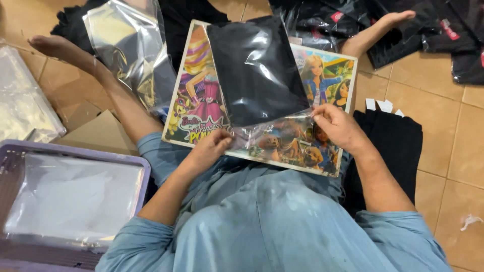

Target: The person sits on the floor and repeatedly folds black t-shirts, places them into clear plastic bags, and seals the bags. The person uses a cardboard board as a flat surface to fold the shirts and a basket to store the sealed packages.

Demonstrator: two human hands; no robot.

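On my lap, over a picture board (201, 108), the black garment (254, 68) sits almost fully inside its clear bag (272, 133); I judge the bagging nearly done, with the open flap nearest me not yet closed. My left hand (209, 148) pinches the flap's left corner, and my right hand (338, 126) grips its right edge, fingers (318, 113) closed on plastic. Near left, a purple crate (143, 171) holds clear sheets. Far right, bagged black garments (433, 30) lie on the floor (443, 126).

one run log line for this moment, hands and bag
left hand: pinching bag edge | right hand: pinching bag edge | clear bag: holds folded black garment, on cartoon board
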